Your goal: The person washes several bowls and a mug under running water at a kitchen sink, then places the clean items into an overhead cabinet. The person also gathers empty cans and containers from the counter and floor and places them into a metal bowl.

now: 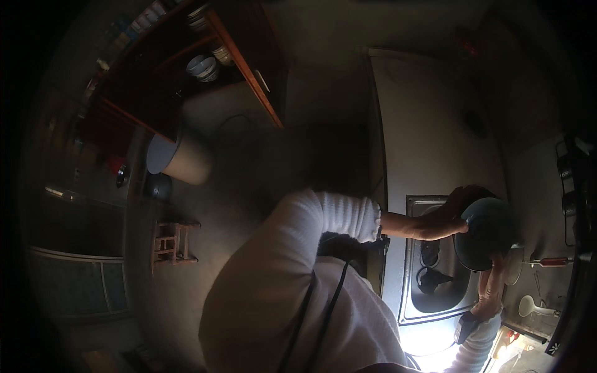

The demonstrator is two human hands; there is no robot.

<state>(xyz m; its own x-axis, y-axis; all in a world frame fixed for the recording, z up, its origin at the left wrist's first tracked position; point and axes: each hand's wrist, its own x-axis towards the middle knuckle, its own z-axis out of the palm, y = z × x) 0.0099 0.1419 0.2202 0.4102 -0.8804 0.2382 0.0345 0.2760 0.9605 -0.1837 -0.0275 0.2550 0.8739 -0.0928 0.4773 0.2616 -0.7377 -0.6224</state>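
A round blue-green bowl or basin point(487, 228) is tilted above the back edge of the metal sink point(410, 298). My left hand point(450, 221) grips its near rim, with the thumb on the outside and the other fingers partly hidden in shadow. From below, my right hand point(492, 284) holds its lower edge, the fingertips hidden behind or against it. A dark wristband device point(465, 326) is on my right wrist. Inside the sink lies a dark item point(433, 279) near the drain; what it is cannot be told.
A pale countertop point(419, 116) runs beyond the sink. A ladle point(536, 307) and a red-handled tool point(552, 262) hang by the wall. Bright light falls at the bottom right. Behind me stand a wooden stool point(175, 242), a bin point(186, 158) and an open cabinet holding bowls point(203, 67).
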